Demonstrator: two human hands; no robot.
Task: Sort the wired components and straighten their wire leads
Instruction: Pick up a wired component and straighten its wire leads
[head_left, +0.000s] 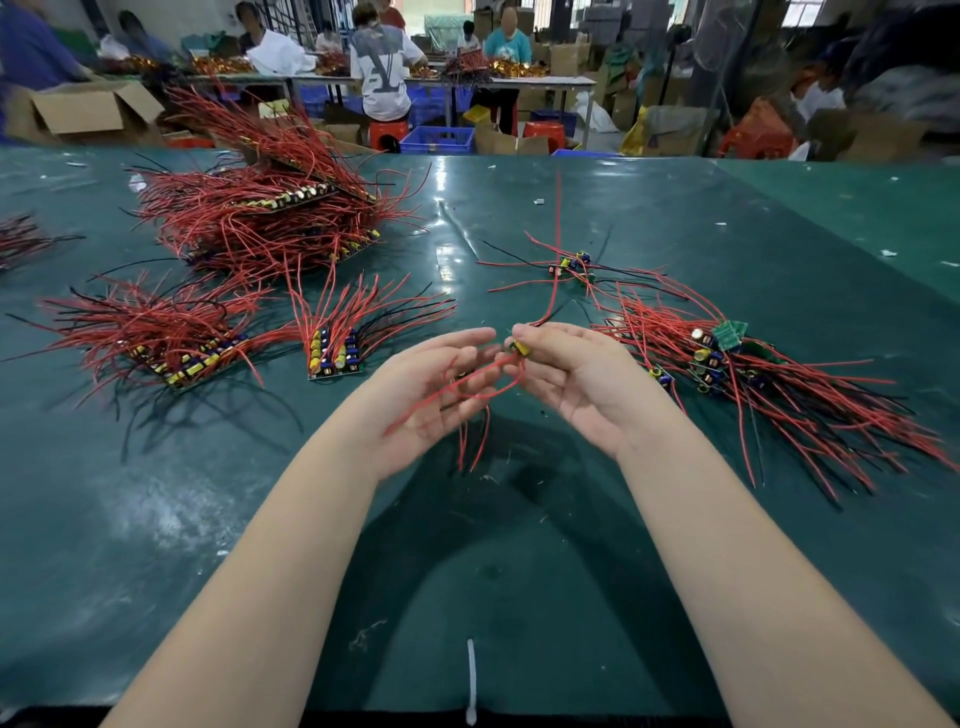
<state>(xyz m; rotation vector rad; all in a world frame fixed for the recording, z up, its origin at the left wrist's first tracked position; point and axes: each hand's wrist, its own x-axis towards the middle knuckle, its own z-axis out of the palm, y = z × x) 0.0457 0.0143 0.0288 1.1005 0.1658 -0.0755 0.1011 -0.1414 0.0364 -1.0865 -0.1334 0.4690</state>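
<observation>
Up close, the right hand (566, 374) pinches a small part (519, 347); the left hand (431, 389) lies open, red wires (467, 387) draped across its palm.

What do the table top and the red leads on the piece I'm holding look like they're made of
Table top: probably a green rubber or vinyl mat, glossy, since it reflects light. Red leads: likely plastic-insulated wire, smooth, bending in soft curves across the left hand.

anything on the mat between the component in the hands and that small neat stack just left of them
Nothing visible: only bare green mat lies between the component pinched by the right hand and the small stack.
</observation>
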